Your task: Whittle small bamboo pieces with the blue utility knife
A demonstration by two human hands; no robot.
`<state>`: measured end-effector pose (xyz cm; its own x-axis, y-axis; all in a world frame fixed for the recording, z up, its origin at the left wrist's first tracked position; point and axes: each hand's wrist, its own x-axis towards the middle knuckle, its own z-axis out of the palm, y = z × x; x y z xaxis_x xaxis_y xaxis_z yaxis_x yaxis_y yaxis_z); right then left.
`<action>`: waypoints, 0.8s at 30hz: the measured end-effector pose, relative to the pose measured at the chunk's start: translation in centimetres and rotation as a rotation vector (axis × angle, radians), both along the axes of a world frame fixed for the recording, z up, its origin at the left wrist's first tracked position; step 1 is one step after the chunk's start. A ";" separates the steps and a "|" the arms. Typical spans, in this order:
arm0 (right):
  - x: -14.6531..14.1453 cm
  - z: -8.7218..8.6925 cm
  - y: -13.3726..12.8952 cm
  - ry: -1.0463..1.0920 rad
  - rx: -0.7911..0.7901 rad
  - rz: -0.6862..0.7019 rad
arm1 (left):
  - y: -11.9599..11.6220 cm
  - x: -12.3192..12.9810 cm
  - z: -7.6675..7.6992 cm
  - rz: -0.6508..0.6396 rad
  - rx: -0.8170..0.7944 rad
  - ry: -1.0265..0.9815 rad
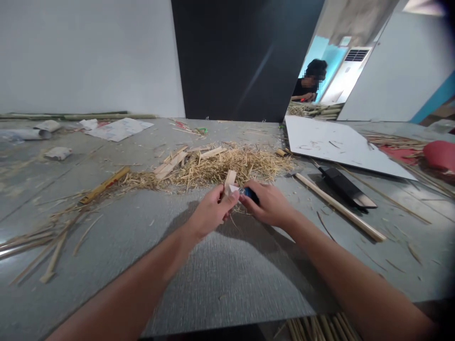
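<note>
From its near edge, the grey counter (pixel 227 284) runs on beneath the left fingers (pixel 230 202), which pinch a wooden strip (pixel 230 178); the right fingers (pixel 250 203) wrap a blue-handled tool (pixel 252 193) just beside it. Left of them lies a yellow stick (pixel 104 185), its red marking illegible. Shavings (pixel 241 166) crowd the space just beyond the fingers; farther back stands a black panel (pixel 241 57).
</note>
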<state>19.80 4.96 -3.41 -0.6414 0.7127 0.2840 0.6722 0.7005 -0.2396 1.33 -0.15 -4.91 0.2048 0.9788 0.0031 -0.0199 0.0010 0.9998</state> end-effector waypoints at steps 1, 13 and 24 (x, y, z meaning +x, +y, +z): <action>-0.2 -0.2 -0.2 -0.002 0.000 0.031 | 0.0 0.0 -0.2 -0.010 0.000 -0.018; -0.6 -0.4 -0.5 -0.065 -0.005 0.080 | -0.3 0.0 0.2 -0.049 0.035 0.025; -1.0 -0.2 -0.7 -0.240 0.129 -0.147 | 0.0 -0.1 0.7 0.027 0.146 0.322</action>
